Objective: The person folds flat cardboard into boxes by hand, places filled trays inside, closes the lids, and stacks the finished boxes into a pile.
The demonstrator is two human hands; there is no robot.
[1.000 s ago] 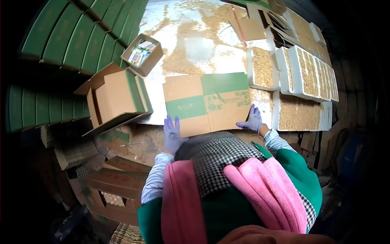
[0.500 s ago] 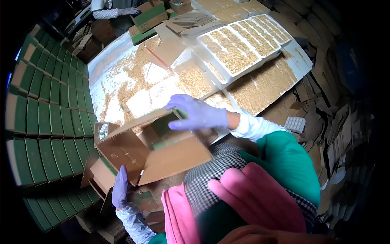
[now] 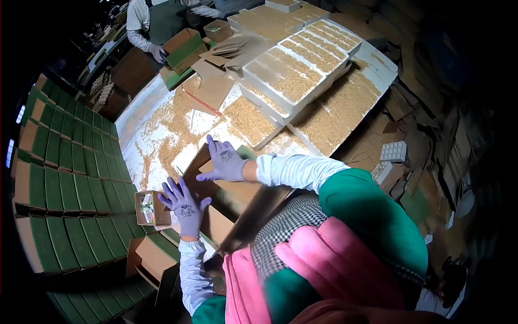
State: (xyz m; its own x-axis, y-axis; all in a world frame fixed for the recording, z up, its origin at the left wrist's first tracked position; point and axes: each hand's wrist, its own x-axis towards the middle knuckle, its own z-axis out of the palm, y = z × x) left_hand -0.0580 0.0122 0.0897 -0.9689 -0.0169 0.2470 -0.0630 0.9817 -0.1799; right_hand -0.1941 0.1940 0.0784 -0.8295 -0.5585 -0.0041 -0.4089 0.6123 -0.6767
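Note:
An open cardboard box (image 3: 217, 224), brown inside, sits tilted at the near edge of the table, against my checked apron. My left hand (image 3: 187, 210), in a purple glove, is open with spread fingers at the box's left side. Across the box's far part lies my right hand (image 3: 225, 163), also gloved and open, its fingertips by the far wall and its thumb stretched over the opening. The box's outer faces are mostly hidden. Left of my left hand stands a small carton (image 3: 138, 209) holding colourful labels or packets.
Green-and-brown boxes (image 3: 59, 243) are stacked at the left, with another open box (image 3: 156, 254) beside them. White trays of grain-like husks (image 3: 294, 73) cover the table's right. A red stick (image 3: 202, 102) lies mid-table. Across it, a co-worker (image 3: 167, 21) handles a green box (image 3: 186, 51). Flattened cardboard (image 3: 431, 162) is heaped right.
The box has turned and come down flatter towards the table. My left hand has moved up from its lower left corner with fingers spreading; my right hand has shifted slightly left and down.

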